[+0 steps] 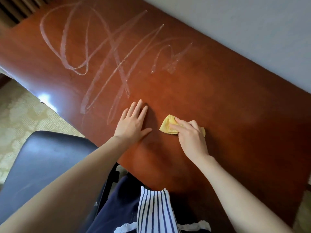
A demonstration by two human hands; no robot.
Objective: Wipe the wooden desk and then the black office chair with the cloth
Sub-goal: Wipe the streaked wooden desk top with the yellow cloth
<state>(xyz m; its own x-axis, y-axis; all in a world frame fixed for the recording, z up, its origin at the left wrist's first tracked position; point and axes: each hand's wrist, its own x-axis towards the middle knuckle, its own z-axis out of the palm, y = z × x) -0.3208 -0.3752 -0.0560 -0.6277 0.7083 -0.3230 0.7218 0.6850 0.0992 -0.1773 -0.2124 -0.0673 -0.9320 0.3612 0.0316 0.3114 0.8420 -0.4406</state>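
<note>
A: Nearest the lens: striped top [154, 212] over navy fabric [121, 204], both bare forearms reaching out past it. Standing at the near edge of the counter [218, 98], by the look of it.

B: Cloth location?

A: Yellow cloth [167, 126] bunched up on the counter, roughly mid-surface, under the right hand [191, 137]. Fingers [175, 126] curled over it and pressing it down. Holding the cloth, not spread.

B: Left?

A: Left hand [133, 122] palm-down on bare wood just beside the cloth, not touching it. Fingers [138, 108] straight, slightly fanned, holding nothing. Bracing, probably.

B: Progress?

A: Part-way through the counter stage, at a guess. Looping pale streaks [107, 52] across the far left half, well apart from the cloth. Could be wet trails or residue; can't tell which. Black chair [42, 158] at lower left, beside the near edge, below the left forearm. Not yet reached, judging by where the cloth sits.

B: Advice for this step?

A: Open out the cloth for more contact area; balled up, only a narrow band per pass. Work in straight overlapping passes toward the streaks, along the long edge, no loops. Keep pressure even, palm flat on top. Shift the left hand clear ahead of each pass, else a missed patch under it. Finish along the wall [252, 22] side and the near edge before switching to the chair
</note>
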